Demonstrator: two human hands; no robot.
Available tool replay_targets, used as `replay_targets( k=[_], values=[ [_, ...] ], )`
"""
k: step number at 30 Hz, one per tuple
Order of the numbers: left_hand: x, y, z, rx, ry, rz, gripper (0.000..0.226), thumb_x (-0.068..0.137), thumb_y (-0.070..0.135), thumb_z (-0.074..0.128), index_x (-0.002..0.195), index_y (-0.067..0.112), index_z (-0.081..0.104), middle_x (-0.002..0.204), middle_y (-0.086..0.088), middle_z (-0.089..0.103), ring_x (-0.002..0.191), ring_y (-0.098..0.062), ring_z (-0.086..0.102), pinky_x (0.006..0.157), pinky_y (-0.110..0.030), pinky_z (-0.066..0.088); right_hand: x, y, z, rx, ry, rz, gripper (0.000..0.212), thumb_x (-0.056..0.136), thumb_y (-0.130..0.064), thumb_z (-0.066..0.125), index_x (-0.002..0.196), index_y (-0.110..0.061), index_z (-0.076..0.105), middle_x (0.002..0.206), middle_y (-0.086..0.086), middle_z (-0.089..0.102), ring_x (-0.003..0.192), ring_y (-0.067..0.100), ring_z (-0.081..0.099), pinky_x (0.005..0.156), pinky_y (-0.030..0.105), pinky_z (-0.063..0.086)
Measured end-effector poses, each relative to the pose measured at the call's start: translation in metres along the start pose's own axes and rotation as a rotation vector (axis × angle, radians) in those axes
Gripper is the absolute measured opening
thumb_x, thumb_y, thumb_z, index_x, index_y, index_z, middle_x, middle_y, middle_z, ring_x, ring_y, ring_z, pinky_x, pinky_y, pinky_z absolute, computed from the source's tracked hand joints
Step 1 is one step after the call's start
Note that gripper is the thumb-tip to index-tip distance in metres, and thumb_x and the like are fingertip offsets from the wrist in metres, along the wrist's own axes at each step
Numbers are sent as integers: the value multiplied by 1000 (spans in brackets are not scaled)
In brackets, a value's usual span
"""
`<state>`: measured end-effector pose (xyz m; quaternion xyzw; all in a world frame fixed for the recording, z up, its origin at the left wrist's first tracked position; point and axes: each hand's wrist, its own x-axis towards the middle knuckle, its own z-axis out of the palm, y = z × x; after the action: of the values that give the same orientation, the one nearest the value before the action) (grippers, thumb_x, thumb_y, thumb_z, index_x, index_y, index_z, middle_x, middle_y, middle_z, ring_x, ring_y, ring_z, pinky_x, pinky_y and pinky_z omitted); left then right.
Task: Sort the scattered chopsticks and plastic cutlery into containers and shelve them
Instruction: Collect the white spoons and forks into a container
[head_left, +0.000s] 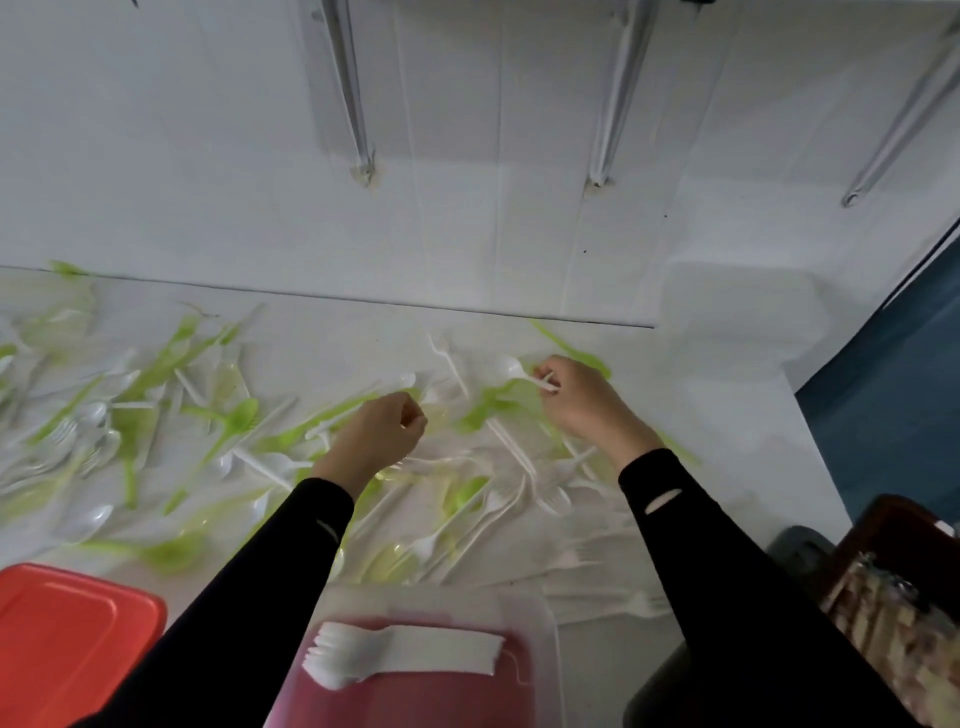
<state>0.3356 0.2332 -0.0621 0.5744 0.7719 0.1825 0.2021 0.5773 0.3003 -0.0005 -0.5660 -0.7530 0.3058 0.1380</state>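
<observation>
Head view.
- Table: white top, strewn with green and white plastic cutlery, overlapping in heaps.
- Right hand: pinches a white spoon by its handle, just above the pile.
- Left hand: fingers curled over the pile; cannot tell whether it holds anything.
- Container: at the near edge, holding a white stack.
- Orange lid: beside it.
- Risk: tangled handles may drag neighbouring pieces along, and colours could end up mixed.

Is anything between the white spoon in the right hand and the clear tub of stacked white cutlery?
Nothing visible blocks it. Only loose cutlery lies flat between the white spoon and the tub; the left sleeve overlaps the tub's left edge.
</observation>
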Motion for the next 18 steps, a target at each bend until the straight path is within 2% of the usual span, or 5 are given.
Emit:
replay_targets(
  k=[2,7,11,14,18],
  values=[
    [0,4,1,-19,-8,28,11,90,24,62,89,14,66,91,-1,67,90,-22,62,80,-33,48,4,11,-3,-2,41,42,12,93,-18,51,97,-17,63,96,2,64,93,23,59,74,26,39],
    [-2,15,-17,-190,11,54,9,92,21,64,87,15,69,89,0,70,79,-16,62,77,-26,47,5,20,-4,-135,-215,99,41,95,-43,53,68,-14,64,81,5,73,77,24,66,78,32,49],
    [-17,5,-51,-249,-72,65,4,92,23,66,94,22,69,94,9,68,78,-6,62,65,-14,43,-5,8,6,-332,-549,110,56,89,-65,52,89,-14,75,86,2,75,66,14,59,69,28,44],
    [-43,-19,-67,-217,-178,94,7,88,18,72,94,22,72,93,11,69,73,5,61,70,-9,44,-11,-1,12,-357,-583,62,60,83,-71,55,75,-13,67,73,0,69,62,16,57,61,27,42],
    [-74,-57,-65,-168,-322,70,15,84,9,75,86,23,75,78,20,68,68,5,58,69,-10,44,-22,-17,31,-158,-566,-62,29,95,-47,57,94,-18,58,65,-2,64,51,14,49,56,26,41]
  ],
)
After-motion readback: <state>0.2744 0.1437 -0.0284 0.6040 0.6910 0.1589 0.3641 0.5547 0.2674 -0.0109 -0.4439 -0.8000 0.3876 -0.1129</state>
